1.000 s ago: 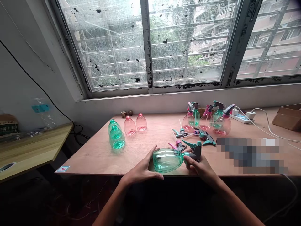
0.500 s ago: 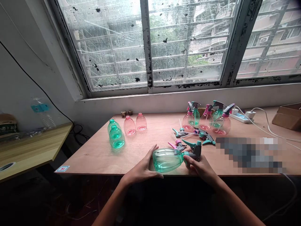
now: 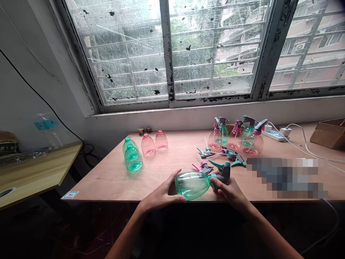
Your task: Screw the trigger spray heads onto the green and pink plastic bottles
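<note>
A clear green spray bottle (image 3: 192, 186) lies sideways above the table's front edge, its base to the left and its grey-and-green spray head (image 3: 224, 173) to the right. My left hand (image 3: 165, 191) cups the base, thumb below and fingers behind it. With my right hand (image 3: 229, 192) I grip the neck and collar, thumb in front; the other fingers are partly hidden. Just beyond lie several loose spray heads, among them a pink-and-grey one (image 3: 204, 167) and a green-and-grey one (image 3: 237, 159), with thin dip tubes.
Two green bottles (image 3: 134, 160) without heads stand at left, with two pink ones (image 3: 148, 145) behind. Several bottles with heads, including a pink one (image 3: 253, 144), stand at back right. Nearby are a power strip (image 3: 275, 134), cables, a cardboard box (image 3: 328, 133) and a blurred-out patch.
The green bottle has turned a little about its length, and its lower side sits slightly lower. My left thumb has drawn in against its base. The right hand keeps its grip on the neck.
</note>
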Demonstrator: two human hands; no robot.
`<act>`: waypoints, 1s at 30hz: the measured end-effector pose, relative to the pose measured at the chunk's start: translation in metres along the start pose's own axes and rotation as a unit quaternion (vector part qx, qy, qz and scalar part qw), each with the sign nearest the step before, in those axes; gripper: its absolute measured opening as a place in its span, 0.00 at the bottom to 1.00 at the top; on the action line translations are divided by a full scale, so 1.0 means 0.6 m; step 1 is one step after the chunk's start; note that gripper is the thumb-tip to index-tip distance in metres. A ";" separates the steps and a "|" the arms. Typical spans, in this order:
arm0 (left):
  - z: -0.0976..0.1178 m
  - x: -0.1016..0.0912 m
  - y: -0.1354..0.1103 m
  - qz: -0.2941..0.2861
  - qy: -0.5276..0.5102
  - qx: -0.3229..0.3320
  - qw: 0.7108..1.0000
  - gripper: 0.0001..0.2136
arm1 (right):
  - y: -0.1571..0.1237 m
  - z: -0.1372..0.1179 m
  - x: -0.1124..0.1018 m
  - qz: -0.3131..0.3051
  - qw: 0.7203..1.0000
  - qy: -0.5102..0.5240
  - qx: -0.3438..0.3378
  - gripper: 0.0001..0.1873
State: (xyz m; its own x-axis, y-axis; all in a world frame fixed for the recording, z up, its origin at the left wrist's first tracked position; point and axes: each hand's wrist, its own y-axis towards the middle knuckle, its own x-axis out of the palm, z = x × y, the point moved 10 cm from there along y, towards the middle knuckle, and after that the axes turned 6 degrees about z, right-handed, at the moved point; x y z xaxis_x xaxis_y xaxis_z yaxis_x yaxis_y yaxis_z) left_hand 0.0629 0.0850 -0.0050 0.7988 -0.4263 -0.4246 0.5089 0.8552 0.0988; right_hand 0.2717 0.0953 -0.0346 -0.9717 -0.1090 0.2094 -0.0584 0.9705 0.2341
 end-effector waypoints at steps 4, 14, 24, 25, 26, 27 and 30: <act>0.004 0.004 0.001 0.000 -0.019 0.014 1.000 0.48 | 0.000 -0.002 0.000 0.007 1.000 -0.002 0.001 0.17; 0.014 0.002 0.000 -0.011 -0.032 0.033 0.999 0.35 | -0.003 -0.004 0.000 0.010 1.000 -0.014 0.007 0.17; 0.011 0.004 0.000 0.000 0.025 0.028 0.999 0.53 | -0.001 -0.005 -0.008 0.033 0.999 -0.024 -0.001 0.19; 0.012 0.004 0.000 -0.006 0.019 0.031 0.999 0.51 | 0.000 -0.005 -0.008 0.036 0.999 -0.024 -0.003 0.19; 0.014 0.004 0.001 -0.012 0.012 0.032 0.999 0.47 | 0.000 -0.006 -0.008 0.037 0.999 -0.025 -0.004 0.19; 0.015 0.003 0.002 -0.016 0.005 0.031 0.999 0.41 | 0.000 -0.006 -0.008 0.038 0.999 -0.026 -0.005 0.19; 0.017 -0.002 0.004 -0.009 0.002 0.029 1.000 0.31 | 0.000 -0.010 -0.006 0.039 0.999 -0.034 -0.011 0.19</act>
State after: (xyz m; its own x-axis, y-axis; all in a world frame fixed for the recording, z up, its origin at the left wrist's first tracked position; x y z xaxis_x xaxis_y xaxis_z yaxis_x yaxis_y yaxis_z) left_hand 0.0665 0.0843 0.0051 0.7880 -0.4406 -0.4301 0.5411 0.8288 0.1424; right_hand 0.2765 0.0947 -0.0298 -0.9863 -0.0184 0.1638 0.0218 0.9705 0.2402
